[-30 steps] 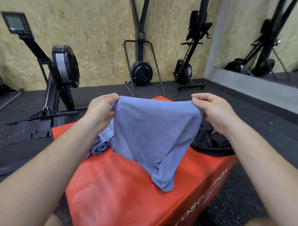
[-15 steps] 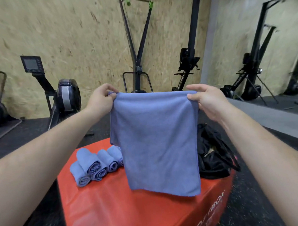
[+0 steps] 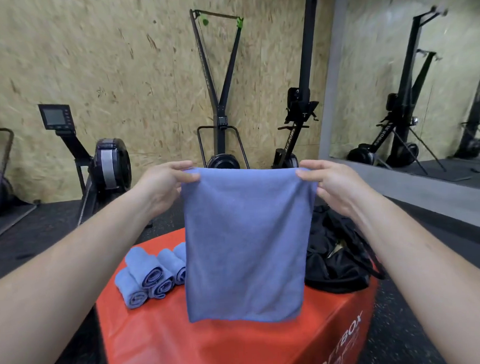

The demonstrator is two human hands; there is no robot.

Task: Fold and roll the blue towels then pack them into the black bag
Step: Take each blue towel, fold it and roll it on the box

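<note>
Red soft box (image 3: 213,348) is sitting on the dark gym floor, with its top serving as the work surface. Rowing machine (image 3: 106,165) and other upright machines are standing along the chipboard wall (image 3: 118,63) behind.

Blue towel (image 3: 244,250) is hanging flat and open in the air over the middle of the top, with its lower hem dangling toward the near edge. Cannot tell if the hem is touching the top.

Black bag (image 3: 333,265) is slumping on the right side of the top, by the right edge, mouth gaping. Nothing blue is showing inside.

Rolled towels (image 3: 149,276) are lying bunched near the left edge. At least four, one partly hidden behind the hanging towel.

Left hand (image 3: 162,186) is pinching the towel's upper left corner, fingers (image 3: 188,178) closing on the cloth. Right hand (image 3: 338,188) is pinching the upper right corner the same way. Both are stretching the top hem level.

Progress, as a judgement: several towels are looking rolled, this one is being spread out and has no visible fold yet, so folding and rolling it is remaining. Packing is looking not yet begun: all rolls are sitting outside the bag.

Writing: white letters on the box's near right side are reading "FTBOX", with the start cut off. Lettering on an upright machine's rail is too blurred to read.
</note>
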